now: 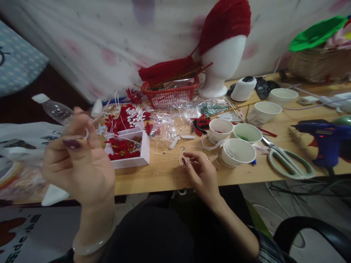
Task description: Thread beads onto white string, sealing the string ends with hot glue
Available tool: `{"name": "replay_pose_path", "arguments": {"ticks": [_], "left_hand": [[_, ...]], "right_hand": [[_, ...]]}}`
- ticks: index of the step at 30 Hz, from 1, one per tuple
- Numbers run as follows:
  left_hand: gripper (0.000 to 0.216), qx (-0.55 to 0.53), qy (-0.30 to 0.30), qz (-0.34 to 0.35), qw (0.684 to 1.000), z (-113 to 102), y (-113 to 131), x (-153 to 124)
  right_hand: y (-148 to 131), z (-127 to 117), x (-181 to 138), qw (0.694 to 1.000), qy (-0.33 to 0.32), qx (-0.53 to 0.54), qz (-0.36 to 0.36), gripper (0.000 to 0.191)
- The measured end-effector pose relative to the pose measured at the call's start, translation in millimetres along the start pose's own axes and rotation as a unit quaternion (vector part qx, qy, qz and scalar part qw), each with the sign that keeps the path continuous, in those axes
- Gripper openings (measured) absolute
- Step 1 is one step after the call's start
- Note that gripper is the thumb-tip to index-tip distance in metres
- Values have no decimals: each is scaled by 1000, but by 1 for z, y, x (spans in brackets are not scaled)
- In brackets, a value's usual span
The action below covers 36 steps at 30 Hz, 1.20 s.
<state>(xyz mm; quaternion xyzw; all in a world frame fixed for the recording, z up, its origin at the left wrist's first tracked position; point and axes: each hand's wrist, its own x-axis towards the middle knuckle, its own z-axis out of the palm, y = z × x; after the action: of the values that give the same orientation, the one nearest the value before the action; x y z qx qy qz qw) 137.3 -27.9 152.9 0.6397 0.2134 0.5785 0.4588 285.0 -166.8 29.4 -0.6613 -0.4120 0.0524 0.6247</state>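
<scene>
My left hand [82, 160] is raised at the left, close to the camera and partly blurred. Its thumb and fingers are pinched together, with a small curved white bit [87, 133] showing between them, too blurred to name. Low over the table's front part, my right hand [202, 173] has its thumb and forefinger tips close together at a thin white thread [180, 159], which curls in a loop beside them. Behind my left hand stands a white divided box [134, 161] with red pieces and gold and silver bits. Paper cups are just right of my right hand.
Several paper cups [238, 155] hold beads and thread. Scissors [290, 162] and a blue glue gun [326, 140] lie at the right. Farther back are a red basket [170, 98], clear plastic bags [164, 128] and a white foam head [223, 62]. A plastic bottle [56, 109] stands left.
</scene>
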Motion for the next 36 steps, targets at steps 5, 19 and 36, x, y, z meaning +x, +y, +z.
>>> {"name": "replay_pose_path", "arguments": {"ticks": [5, 19, 36], "left_hand": [[5, -3, -74, -5, 997, 13, -12, -16], [6, 51, -329, -90, 939, 40, -53, -48], [12, 62, -319, -95, 941, 41, -67, -41]], "right_hand": [[-1, -1, -3, 999, -4, 30, 9, 12], [-11, -16, 3, 959, -180, 206, 78, 38], [-12, -13, 4, 938, -160, 256, 172, 29]]}}
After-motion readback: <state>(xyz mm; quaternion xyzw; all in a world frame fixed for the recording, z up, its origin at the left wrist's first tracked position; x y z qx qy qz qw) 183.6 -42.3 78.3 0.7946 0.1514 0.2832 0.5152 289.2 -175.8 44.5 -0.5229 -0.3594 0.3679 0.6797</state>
